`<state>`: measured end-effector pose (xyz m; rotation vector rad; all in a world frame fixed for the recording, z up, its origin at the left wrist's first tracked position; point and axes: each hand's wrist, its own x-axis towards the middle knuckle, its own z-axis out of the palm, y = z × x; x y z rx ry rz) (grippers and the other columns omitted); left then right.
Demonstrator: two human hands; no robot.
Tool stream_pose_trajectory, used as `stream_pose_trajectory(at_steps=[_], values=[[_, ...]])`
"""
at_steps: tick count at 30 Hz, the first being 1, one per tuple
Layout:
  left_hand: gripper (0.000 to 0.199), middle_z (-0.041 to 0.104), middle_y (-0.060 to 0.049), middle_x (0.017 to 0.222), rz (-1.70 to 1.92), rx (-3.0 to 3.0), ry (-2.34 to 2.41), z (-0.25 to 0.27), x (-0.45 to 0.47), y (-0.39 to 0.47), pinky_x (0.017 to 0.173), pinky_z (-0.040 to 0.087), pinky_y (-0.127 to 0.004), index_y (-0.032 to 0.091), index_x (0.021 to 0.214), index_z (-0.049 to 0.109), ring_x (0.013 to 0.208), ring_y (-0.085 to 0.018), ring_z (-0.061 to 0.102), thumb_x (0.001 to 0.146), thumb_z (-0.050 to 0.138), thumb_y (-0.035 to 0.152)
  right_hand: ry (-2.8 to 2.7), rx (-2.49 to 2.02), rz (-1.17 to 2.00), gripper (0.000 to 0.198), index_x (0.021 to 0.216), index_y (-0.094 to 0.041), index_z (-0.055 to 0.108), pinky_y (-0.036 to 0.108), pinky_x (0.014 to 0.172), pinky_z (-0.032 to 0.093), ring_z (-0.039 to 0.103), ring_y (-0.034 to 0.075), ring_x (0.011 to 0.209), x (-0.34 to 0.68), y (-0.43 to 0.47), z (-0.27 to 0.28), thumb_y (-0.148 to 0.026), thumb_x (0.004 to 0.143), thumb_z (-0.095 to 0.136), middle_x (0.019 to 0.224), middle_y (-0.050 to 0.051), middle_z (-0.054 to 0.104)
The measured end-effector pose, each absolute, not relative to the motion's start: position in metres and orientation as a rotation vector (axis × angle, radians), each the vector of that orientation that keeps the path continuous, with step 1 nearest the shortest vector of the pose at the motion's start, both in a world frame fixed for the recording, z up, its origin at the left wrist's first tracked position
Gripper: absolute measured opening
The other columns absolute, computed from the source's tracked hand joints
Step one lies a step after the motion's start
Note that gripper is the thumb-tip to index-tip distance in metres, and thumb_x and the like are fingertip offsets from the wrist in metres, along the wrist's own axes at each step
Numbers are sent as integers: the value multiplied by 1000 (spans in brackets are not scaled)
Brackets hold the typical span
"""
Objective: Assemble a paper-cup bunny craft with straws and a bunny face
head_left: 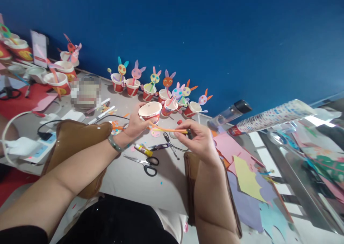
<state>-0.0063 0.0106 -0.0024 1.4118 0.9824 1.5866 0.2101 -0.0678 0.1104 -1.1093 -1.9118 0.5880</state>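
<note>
My left hand [136, 125] grips a red-and-white paper cup [151, 112], its open mouth tilted toward me. Between the cup and my right hand [197, 138] stretches a narrow orange paper strip [169, 130], pinched in the right fingers. A small dark thing shows by those fingertips, too unclear to name. Under the strip lies a pink paper face [155, 133]. On the table below my hands are a yellow glue stick [143, 149], black-handled scissors [146, 164], a dark-handled tool [158, 147] and a black pen [172, 147].
Several cups with paper rabbits [133, 86] line the blue wall. Brown cushions [77, 143] lie under my forearms. To the right are a long stack of paper cups [271, 116], a clear bottle [229, 113] and coloured paper sheets [245, 179]. At left stands a power strip [44, 143] with cables.
</note>
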Motion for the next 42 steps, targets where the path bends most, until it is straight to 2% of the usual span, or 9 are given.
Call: stream_pose_trajectory(at_steps=[4, 6, 10, 15, 20, 26, 36, 40, 42], values=[[58, 74, -7, 111, 1616, 1696, 991, -9, -2, 5, 87, 60, -37, 22, 117, 60, 99, -23, 72, 70, 91, 37, -1663, -1032, 562, 10, 84, -24, 68, 33, 78, 58, 71, 17, 84, 210, -63, 106, -23, 82, 77, 87, 1, 75], [55, 75, -6, 110, 1616, 1804, 963, -12, 0, 1, 86, 59, -36, 22, 118, 61, 98, -22, 73, 72, 89, 34, -1617, -1050, 569, 9, 87, -24, 68, 31, 72, 58, 71, 16, 79, 209, -61, 101, -24, 84, 77, 88, 1, 77], [60, 76, -6, 111, 1608, 1932, 989, -14, 1, -4, 90, 58, -38, 23, 122, 60, 101, -24, 73, 71, 90, 34, -1545, -1057, 483, 10, 96, -24, 69, 27, 62, 56, 67, 13, 68, 205, -60, 95, -28, 90, 76, 87, 0, 76], [56, 75, -5, 108, 1537, 1978, 1114, -9, -1, -4, 90, 56, -38, 23, 117, 60, 99, -24, 72, 72, 91, 38, -1457, -972, 286, 10, 104, -26, 65, 27, 61, 57, 70, 13, 68, 202, -65, 96, -31, 98, 71, 94, 1, 76], [57, 76, -6, 113, 1493, 2026, 1034, -6, 0, -8, 93, 55, -40, 24, 121, 60, 102, -25, 72, 73, 90, 38, -1725, -1044, 185, 8, 108, -26, 65, 29, 71, 61, 73, 15, 79, 194, -69, 96, -25, 100, 66, 98, 2, 77], [49, 75, -6, 108, 1474, 1984, 974, -1, 0, -9, 91, 55, -40, 24, 114, 61, 99, -25, 72, 75, 87, 40, -2018, -1051, 46, 8, 106, -25, 68, 32, 76, 59, 74, 18, 81, 189, -69, 91, -21, 99, 65, 96, 3, 79], [60, 77, -8, 116, 1566, 2037, 898, -9, 1, -7, 94, 57, -44, 25, 128, 62, 106, -28, 73, 76, 88, 41, -1776, -1144, 122, 9, 106, -26, 69, 31, 74, 63, 76, 18, 79, 188, -77, 100, -29, 98, 69, 96, 3, 81], [48, 77, -5, 108, 1597, 2054, 817, -7, 3, -9, 88, 58, -43, 28, 121, 64, 97, -26, 73, 80, 86, 41, -1973, -1159, 212, 7, 105, -25, 70, 33, 76, 62, 76, 19, 81, 189, -72, 95, -28, 99, 65, 97, 5, 81], [47, 77, -6, 111, 1571, 2034, 837, -7, 2, -9, 90, 59, -42, 27, 121, 65, 99, -26, 74, 81, 86, 41, -1983, -1162, 224, 8, 103, -25, 70, 33, 77, 61, 76, 19, 81, 189, -72, 95, -28, 100, 64, 98, 5, 81]])
